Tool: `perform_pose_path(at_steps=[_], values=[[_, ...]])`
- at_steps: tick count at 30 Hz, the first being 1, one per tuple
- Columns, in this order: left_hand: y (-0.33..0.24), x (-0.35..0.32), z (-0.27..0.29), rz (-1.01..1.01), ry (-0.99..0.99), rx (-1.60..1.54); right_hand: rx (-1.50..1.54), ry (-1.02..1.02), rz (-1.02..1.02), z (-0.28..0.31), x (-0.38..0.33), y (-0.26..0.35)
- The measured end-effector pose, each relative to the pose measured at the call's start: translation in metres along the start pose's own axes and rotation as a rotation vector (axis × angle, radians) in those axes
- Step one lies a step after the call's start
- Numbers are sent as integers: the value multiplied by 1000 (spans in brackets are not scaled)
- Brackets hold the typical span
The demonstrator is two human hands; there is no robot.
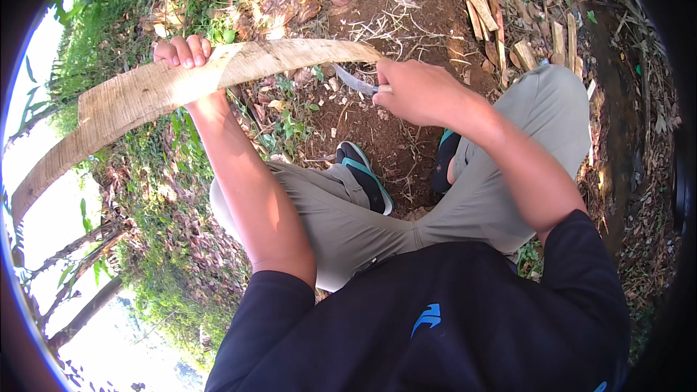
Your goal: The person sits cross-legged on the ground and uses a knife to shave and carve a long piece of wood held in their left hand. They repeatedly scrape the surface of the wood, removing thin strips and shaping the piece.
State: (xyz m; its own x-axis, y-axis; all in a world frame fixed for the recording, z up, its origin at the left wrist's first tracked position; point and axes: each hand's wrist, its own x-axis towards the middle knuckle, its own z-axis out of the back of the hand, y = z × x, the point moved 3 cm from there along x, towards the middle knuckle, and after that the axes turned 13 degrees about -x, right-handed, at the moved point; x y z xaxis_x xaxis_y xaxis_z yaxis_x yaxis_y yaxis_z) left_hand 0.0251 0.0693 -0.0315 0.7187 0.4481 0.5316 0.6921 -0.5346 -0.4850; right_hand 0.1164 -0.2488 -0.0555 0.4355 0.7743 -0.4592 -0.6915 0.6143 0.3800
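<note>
A long, pale wooden plank stretches from the far left rim to the middle of the view, and its outline looks bent. It has a stepped edge towards the left, where it becomes narrower. My left hand is closed around its middle, fingers over the far edge and the palm hidden behind the wood. At the plank's right end, my right hand grips a knife by its handle. The knife's curved metal blade points left, just below the plank's near edge. Whether the blade touches the wood I cannot tell.
Between my bent legs are my dark shoes on brown soil strewn with shavings. Several split wood pieces lie at the far right, with short sticks beside my right knee. Green plants and dry leaves spread along the left.
</note>
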Motion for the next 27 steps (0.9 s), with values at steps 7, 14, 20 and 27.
perform_pose_path(at_steps=[7, 14, 20, 27], values=[[2, 1, 2, -5, -16, 6, 35, -121, -27, -5, 7, -4], [0, -1, 10, 9, 1, -13, 249, -90, 38, -5, 8, 12], [-2, 1, 15, 34, 63, -52, 229, -7, 54, -2, 2, 17], [-1, 0, 13, 23, 34, -41, 199, -9, 80, 0, 0, 17]])
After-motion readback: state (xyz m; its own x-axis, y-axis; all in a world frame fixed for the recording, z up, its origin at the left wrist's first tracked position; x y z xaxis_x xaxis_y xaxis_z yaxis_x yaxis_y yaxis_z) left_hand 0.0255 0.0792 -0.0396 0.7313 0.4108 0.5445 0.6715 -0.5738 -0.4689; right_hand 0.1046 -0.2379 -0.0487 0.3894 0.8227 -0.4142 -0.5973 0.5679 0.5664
